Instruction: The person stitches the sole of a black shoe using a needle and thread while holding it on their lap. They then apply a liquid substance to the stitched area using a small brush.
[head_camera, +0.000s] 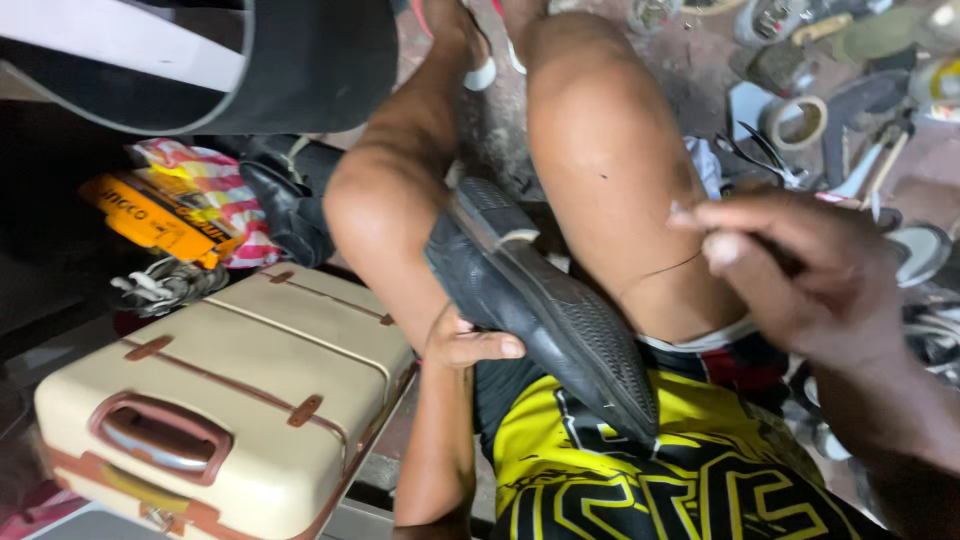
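Left hand: curled around the black textured-sole leather shoe, at 7 o'clock of it
Right hand: fingers pinched on a thin dark thread; 3 o'clock of shoe

left of left fingers: cream suitcase close, blocks that side
betw. both hands: shoe wedged betw. knees, fills gap
right of right fingers: floor crowded w/ tape roll, pliers
above shoe: narrow open strip betw. legs
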